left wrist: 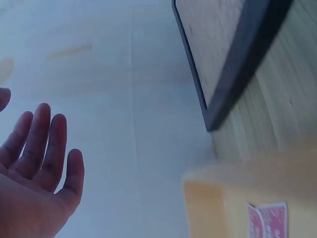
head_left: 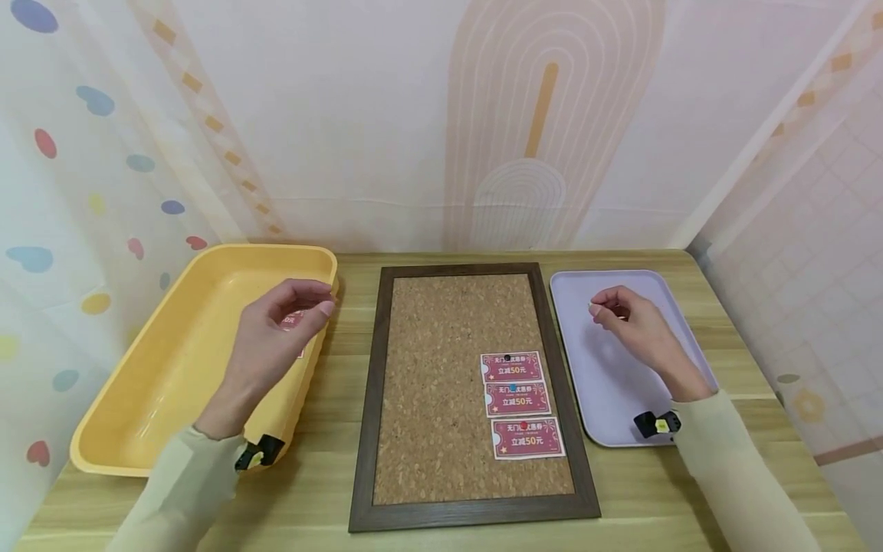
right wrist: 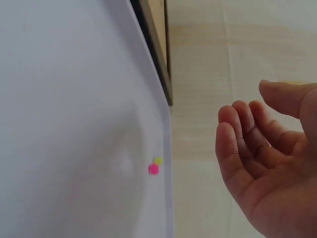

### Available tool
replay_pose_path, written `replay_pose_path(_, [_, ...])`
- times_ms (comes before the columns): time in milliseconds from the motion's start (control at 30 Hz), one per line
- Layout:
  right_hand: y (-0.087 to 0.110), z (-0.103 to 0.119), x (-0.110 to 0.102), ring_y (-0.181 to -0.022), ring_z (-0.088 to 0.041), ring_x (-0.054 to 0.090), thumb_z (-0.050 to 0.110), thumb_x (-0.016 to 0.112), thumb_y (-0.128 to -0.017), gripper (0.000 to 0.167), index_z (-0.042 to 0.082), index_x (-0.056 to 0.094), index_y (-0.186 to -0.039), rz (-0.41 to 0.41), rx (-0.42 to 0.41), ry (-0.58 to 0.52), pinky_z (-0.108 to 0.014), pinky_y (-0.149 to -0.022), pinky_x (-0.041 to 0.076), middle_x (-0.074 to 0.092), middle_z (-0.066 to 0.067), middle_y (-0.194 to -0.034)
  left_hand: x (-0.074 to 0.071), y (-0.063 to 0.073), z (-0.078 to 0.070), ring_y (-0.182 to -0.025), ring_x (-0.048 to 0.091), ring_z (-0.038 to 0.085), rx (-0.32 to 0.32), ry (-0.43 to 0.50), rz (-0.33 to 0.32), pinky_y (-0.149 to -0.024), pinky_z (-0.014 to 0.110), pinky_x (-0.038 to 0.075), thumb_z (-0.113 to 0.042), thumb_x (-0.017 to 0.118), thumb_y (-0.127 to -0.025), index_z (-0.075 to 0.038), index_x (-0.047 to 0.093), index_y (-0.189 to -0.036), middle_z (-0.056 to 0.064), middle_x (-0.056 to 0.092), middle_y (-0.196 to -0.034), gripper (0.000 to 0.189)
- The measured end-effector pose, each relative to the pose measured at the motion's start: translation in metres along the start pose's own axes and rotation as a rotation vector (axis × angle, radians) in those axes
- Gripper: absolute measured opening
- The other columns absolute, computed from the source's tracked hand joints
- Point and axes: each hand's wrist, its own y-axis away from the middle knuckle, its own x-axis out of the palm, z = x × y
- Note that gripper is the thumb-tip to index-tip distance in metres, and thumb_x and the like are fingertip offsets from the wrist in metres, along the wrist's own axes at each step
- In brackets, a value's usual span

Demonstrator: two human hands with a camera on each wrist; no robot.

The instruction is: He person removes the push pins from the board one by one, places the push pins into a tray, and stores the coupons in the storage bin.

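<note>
My left hand [head_left: 279, 330] hovers over the right side of the yellow bin [head_left: 172, 368], fingers relaxed and the thumb apart. Partly hidden by this hand, pink coupons [left wrist: 271, 220] lie in the bin. Above the lilac tray [head_left: 576, 383] is my right hand [head_left: 635, 322], its fingers loosely bent; the right wrist view shows a gap between thumb and fingertips, with nothing seen held. A pink pin [right wrist: 154, 169] and a yellow pin [right wrist: 158, 160] lie on the tray. Three coupons [head_left: 527, 439] form a column on the corkboard [head_left: 441, 383], bearing black, blue and red pins.
The dark-framed corkboard lies between the bin and the tray on a wood-grain table [head_left: 317, 460]. A patterned cloth [head_left: 372, 123] rises behind the table, and more cloth hangs at both sides.
</note>
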Motion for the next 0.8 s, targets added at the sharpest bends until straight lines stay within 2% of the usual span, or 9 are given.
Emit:
replay_pose_path(200, [0.008,0.012,0.008,-0.084,-0.018,0.062,0.010,0.064,-0.102,0.017,-0.004,0.064,-0.112,-0.002,-0.016,0.001,-0.018,-0.070,0.049,0.068,-0.016,-0.099,0.018,0.007,-0.020,-0.100,0.064,0.005,0.121,-0.001,0.024,-0.093,0.021,0.044,-0.009,0.073,-0.096,-0.009,0.075,-0.112,0.002,0.076,-0.105,0.017])
replay_pose_path(367, [0.011,0.017,0.016,-0.086,-0.020,0.063,0.010,0.065,-0.102,0.016,-0.002,0.064,-0.112,0.009,-0.025,0.008,-0.020,-0.071,0.050,0.069,-0.013,-0.099,0.034,0.010,-0.030,-0.102,0.065,0.009,0.172,0.002,0.062,-0.094,0.024,0.044,-0.009,0.075,-0.094,-0.010,0.075,-0.110,-0.002,0.075,-0.106,0.016])
replay_pose_path(500, [0.013,0.023,0.023,-0.087,-0.021,0.063,0.009,0.067,-0.100,0.014,0.000,0.065,-0.111,0.008,-0.046,0.008,-0.021,-0.074,0.051,0.069,-0.011,-0.099,0.049,0.011,-0.033,-0.102,0.066,0.015,0.214,0.016,0.100,-0.093,0.026,0.045,-0.010,0.075,-0.093,-0.010,0.075,-0.110,-0.003,0.075,-0.106,0.017])
replay_pose_path(600, [0.015,0.028,0.028,-0.087,-0.021,0.063,0.008,0.068,-0.099,0.013,0.000,0.066,-0.110,0.016,-0.061,0.011,-0.023,-0.075,0.051,0.070,-0.010,-0.099,0.061,0.012,-0.035,-0.102,0.067,0.016,0.221,0.007,0.133,-0.092,0.030,0.047,-0.013,0.076,-0.093,-0.012,0.074,-0.111,-0.004,0.074,-0.107,0.018])
replay_pose_path(800, [0.016,0.036,0.037,-0.090,-0.021,0.064,0.008,0.070,-0.099,0.013,0.003,0.068,-0.110,0.070,-0.064,0.021,-0.032,-0.078,0.053,0.071,-0.007,-0.101,0.083,0.016,-0.035,-0.108,0.066,0.019,0.175,-0.049,0.257,-0.093,0.044,0.052,-0.021,0.074,-0.096,-0.012,0.072,-0.118,0.000,0.073,-0.116,0.024])
